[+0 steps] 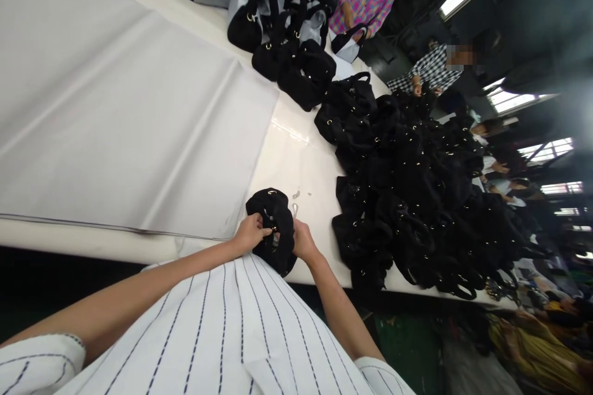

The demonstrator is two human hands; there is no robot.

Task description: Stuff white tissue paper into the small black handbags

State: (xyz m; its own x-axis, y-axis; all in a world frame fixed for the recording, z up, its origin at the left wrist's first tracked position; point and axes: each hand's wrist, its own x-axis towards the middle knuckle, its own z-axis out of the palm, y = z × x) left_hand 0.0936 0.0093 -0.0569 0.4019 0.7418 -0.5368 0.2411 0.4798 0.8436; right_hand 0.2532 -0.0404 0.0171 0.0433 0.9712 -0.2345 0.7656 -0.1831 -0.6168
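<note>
Here, the black bag (286, 231) lies far-to-near between both hands: the left hand (250, 234) pinches it, fingers narrow, beside its gold fitting (275, 229); the right hand (303, 242) borders its right side, grip unclear.

Matt cloth and shiny metal fittings (272, 192) mark the bag (287, 236) near me; the table (293, 149) is glossy, the left sheet (139, 99) smooth.

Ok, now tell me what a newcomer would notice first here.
The big heap of black bags would likely catch the eye first, filling the right part of the white table. To the left, a wide grey sheet lies spread over the tabletop. At the near edge between them, the left hand and right hand are at a single black bag.
</note>
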